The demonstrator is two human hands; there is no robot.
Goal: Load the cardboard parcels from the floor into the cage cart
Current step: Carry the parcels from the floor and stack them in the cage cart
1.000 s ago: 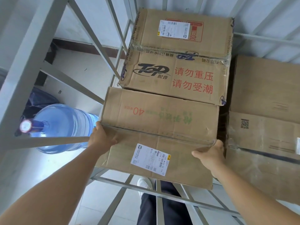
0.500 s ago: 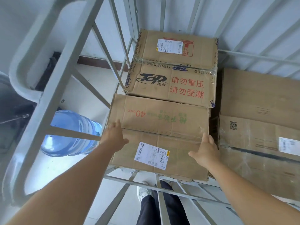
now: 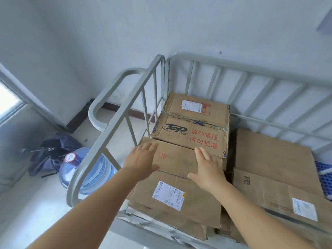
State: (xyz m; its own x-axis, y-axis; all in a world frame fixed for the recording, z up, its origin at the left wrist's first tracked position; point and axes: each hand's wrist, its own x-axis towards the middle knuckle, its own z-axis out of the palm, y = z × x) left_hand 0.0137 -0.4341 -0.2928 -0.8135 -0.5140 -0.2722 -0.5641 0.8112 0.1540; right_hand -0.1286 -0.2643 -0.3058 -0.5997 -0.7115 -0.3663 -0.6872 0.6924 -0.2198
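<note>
Now the parcel [image 3: 177, 193] with the white label sits inside the cage cart [image 3: 115, 121], low in the centre of the frame, its far edge tucked against and partly under the red-printed box [image 3: 192, 130] behind it. A second ago both hands were curled over its sides, one at each near corner, carrying its weight; half a second ago they had slid up onto its top. In this moment the left hand [image 3: 142, 161] and the right hand [image 3: 209, 169] lie flat on the upper face with fingers straight and spread, so each grip is open and holding nothing, only pressing or resting on the cardboard. To the right lies a larger flattened-looking box [image 3: 274, 178] with its own label, just beside the parcel. Outside the cart bars, at lower left, stand a blue water bottle [image 3: 84, 169] and a dark folded umbrella [image 3: 46, 155] on the floor. The shift from carrying to flat palms suggests this parcel is placed and being settled; no further parcels on the floor are in view, so how many remain I cannot tell
</note>
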